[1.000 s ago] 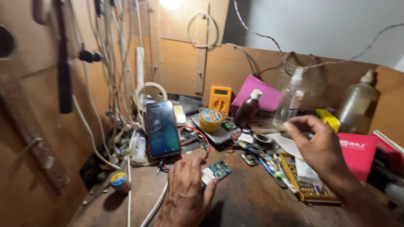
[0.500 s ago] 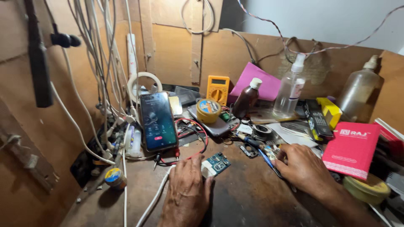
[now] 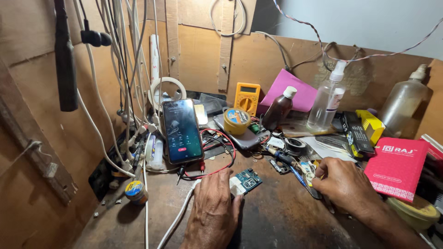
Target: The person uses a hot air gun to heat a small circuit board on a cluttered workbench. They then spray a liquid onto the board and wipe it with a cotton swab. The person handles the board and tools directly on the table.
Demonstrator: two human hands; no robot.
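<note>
Plywood-walled bench [image 3: 286,221], cluttered. Smartphone [image 3: 182,130] propped at 11 o'clock. Left hand [image 3: 213,213] lies flat, fingers loosely spread, fingertips on small blue circuit board [image 3: 247,179] at centre. Right hand [image 3: 344,183] has dropped from mid-air to 3 o'clock, curled over blue-handled tool [image 3: 295,168]; grip unclear. Work on the board looks set to continue.

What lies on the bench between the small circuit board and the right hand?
Head view: mostly bare bench top between the circuit board and the right hand, with a small metal part nearby.

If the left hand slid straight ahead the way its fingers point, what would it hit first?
Most likely the small blue circuit board, which already lies at the left hand's fingertips. Beyond it lie the red wire loop and the propped-up phone, though depth is hard to judge.
</note>
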